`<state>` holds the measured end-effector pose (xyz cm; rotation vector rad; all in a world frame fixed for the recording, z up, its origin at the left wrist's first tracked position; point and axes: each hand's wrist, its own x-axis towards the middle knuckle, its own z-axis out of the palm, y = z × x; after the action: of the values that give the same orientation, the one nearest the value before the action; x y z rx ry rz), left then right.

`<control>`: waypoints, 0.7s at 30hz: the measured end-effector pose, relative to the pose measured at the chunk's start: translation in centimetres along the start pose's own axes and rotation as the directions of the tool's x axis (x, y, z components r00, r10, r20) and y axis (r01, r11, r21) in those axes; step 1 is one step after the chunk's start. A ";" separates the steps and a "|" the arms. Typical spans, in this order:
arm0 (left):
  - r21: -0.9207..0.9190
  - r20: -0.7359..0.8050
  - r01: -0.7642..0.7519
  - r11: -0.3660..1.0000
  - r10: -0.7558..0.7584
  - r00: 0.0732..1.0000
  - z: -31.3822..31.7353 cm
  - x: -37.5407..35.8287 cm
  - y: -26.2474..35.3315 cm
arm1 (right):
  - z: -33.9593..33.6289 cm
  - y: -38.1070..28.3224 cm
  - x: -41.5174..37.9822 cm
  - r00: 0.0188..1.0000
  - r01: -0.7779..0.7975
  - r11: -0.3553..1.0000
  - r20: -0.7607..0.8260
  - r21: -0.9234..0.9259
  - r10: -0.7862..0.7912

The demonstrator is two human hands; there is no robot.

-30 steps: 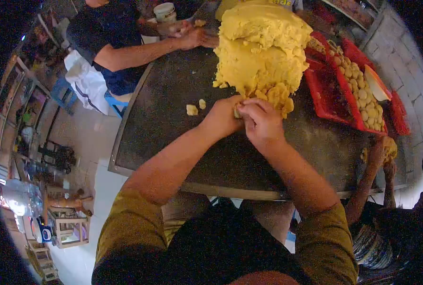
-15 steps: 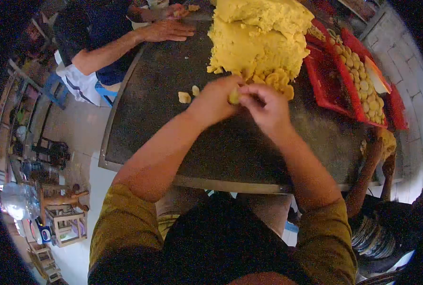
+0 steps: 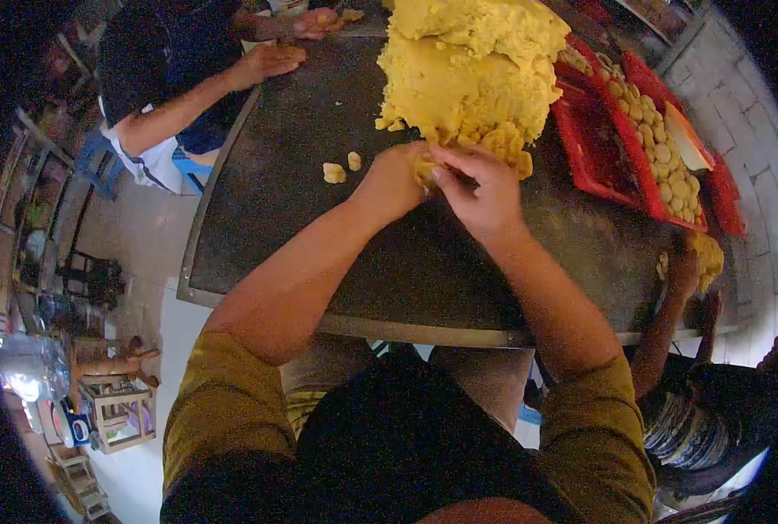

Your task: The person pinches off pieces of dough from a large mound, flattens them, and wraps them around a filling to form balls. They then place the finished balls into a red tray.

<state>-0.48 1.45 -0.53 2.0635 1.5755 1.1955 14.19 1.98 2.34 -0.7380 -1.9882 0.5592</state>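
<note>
Beside dough mound (image 3: 468,74), hands (image 3: 446,183) pinching dough piece (image 3: 424,166).

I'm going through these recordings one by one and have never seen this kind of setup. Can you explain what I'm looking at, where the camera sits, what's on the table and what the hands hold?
There is no machine here: a person works with bare hands, and the single camera sits on that person's head, looking forward and down. That is why the picture bulges like a fisheye and shows the person's own arms from above. The left hand and right hand meet over a small lump of dough, pinched between them. Just beyond is a big yellow dough mound on a dark table. Two small dough pieces lie to its left. To the right, a red tray stands beside a second tray with rows of shaped dough balls. Another person sits at the far left, and a third person's hand shows at the right.
</note>
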 end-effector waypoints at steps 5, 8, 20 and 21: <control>-0.056 0.149 -0.065 0.996 0.073 0.986 -0.4 -0.6 0.4 | -0.3 0.4 -0.4 0.972 0.200 0.969 0.153 -0.145 -0.178; -0.097 0.045 -0.116 0.988 0.121 0.992 -0.5 -0.1 1.1 | -0.9 0.6 0.1 0.990 0.007 0.995 0.140 -0.095 0.007; -0.188 0.120 -0.097 0.977 0.120 0.985 -0.6 -0.3 1.1 | -0.3 -0.3 -0.4 0.997 0.049 0.984 0.063 -0.171 -0.039; -0.218 0.106 -0.114 0.969 0.139 0.985 -0.7 -0.3 1.3 | -0.6 0.2 0.0 0.996 -0.002 0.999 0.085 -0.046 0.006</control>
<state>-0.14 0.54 0.63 2.0796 1.2219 1.1986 14.79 2.20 2.49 -0.7570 -2.0852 0.5574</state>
